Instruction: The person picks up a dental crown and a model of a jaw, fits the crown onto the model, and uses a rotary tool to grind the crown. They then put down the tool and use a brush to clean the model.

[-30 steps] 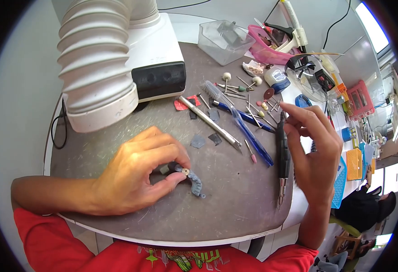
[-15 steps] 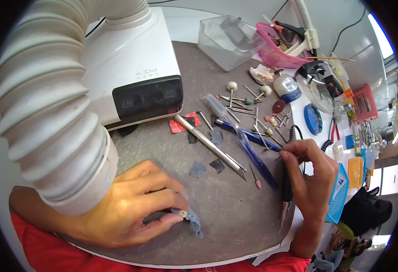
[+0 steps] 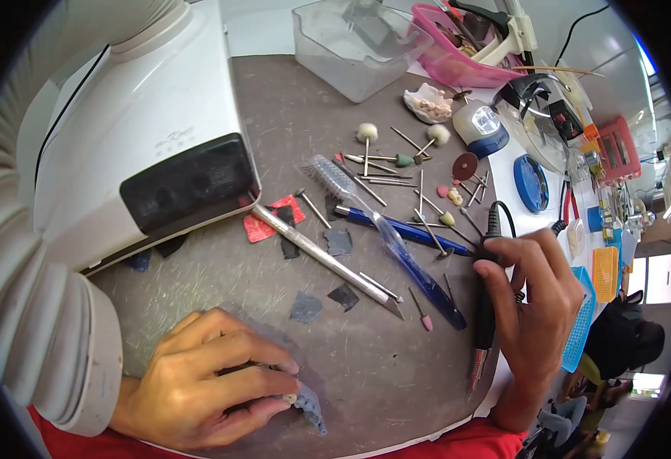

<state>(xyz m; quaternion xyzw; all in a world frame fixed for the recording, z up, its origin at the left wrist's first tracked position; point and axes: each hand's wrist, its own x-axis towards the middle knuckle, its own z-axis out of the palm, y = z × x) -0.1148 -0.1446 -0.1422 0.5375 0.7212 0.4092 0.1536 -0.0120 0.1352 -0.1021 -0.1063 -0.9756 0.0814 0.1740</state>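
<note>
My left hand (image 3: 209, 382) is closed at the front left of the grey work mat. Its thumb and fingers pinch a small blue-grey piece with a whitish tooth (image 3: 309, 409), a dental model piece by its look. Part of it is hidden by the fingers. My right hand (image 3: 534, 294) hovers over a black rotary handpiece (image 3: 485, 321) lying at the mat's right side. Thumb and index finger are slightly apart, with nothing visible between them. A thin dark bur (image 3: 449, 291) lies left of that hand, beside a clear-blue toothbrush (image 3: 420, 275).
A white suction hose (image 3: 14, 252) arches over the left side, next to a white box-shaped unit (image 3: 152, 107). A craft knife (image 3: 328, 260), a blue pen (image 3: 397, 226) and several burs lie mid-mat. Behind stand a clear tub (image 3: 355, 65) and pink basket (image 3: 458, 65).
The view has shifted, so the mat's contents appear further left. My right fingers have loosened, and a thin dark bur now lies beside the toothbrush. My left hand keeps its pinch.
</note>
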